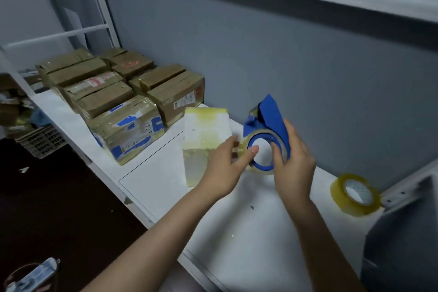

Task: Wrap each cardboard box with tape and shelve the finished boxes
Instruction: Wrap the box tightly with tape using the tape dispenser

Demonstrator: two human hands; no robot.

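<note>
A blue tape dispenser (266,125) with a clear tape roll is held above the white table (248,232). My right hand (292,161) grips its blue ring from the right, fingers curled through the core. My left hand (227,163) pinches the roll's left edge, where the loose tape end seems to be, thumb across the core opening. Just behind my left hand stands a white box (203,135) wrapped in yellowish tape. Several taped brown cardboard boxes (113,92) are packed together at the table's far left.
A spare roll of clear tape (355,193) stands on edge at the right, beside a grey metal frame (403,232). A plastic crate (40,140) and more parcels sit on the dark floor at left. A blue-grey wall runs behind the table.
</note>
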